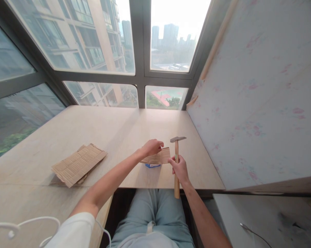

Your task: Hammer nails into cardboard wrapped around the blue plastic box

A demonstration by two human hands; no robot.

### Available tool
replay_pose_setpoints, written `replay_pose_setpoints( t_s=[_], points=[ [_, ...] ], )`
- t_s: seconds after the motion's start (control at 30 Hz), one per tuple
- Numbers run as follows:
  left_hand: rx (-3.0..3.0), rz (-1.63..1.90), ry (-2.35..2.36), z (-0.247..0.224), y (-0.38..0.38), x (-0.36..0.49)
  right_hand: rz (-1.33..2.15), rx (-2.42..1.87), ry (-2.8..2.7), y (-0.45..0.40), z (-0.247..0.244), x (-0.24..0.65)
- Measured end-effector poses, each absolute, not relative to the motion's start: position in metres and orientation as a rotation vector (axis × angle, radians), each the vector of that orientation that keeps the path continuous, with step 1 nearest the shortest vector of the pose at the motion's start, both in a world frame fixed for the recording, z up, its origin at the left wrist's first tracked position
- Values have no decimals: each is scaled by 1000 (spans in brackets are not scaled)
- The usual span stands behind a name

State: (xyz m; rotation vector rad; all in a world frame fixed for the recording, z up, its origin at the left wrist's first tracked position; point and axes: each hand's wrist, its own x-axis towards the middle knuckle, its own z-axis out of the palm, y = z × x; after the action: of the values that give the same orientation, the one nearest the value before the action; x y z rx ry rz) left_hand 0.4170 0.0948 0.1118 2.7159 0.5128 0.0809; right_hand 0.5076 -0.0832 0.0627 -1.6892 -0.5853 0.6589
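My right hand is wrapped round the wooden handle of a hammer, which stands nearly upright with its metal head at the top. The thumb and a fingertip of that hand reach the right edge of a small corrugated cardboard piece. Over the top of this cardboard is my left hand, its fingers curled in a pinch; what they hold, if anything, is too small to make out. Under the cardboard a blue object shows in part, resting on the wooden tabletop.
Folded corrugated cardboard sheets lie at the left of the tabletop. A white cable loops at the lower left. Windows stand along the far edge, and a patterned wall bounds the right. Another cable lies at the lower right.
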Motion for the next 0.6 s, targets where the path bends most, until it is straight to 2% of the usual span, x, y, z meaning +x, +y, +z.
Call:
replay_pose_setpoints(
  t_s=[0.6],
  points=[
    [2430, 284, 483, 88, 105, 412, 660, -1699, -595, -84, 63, 507]
  ],
)
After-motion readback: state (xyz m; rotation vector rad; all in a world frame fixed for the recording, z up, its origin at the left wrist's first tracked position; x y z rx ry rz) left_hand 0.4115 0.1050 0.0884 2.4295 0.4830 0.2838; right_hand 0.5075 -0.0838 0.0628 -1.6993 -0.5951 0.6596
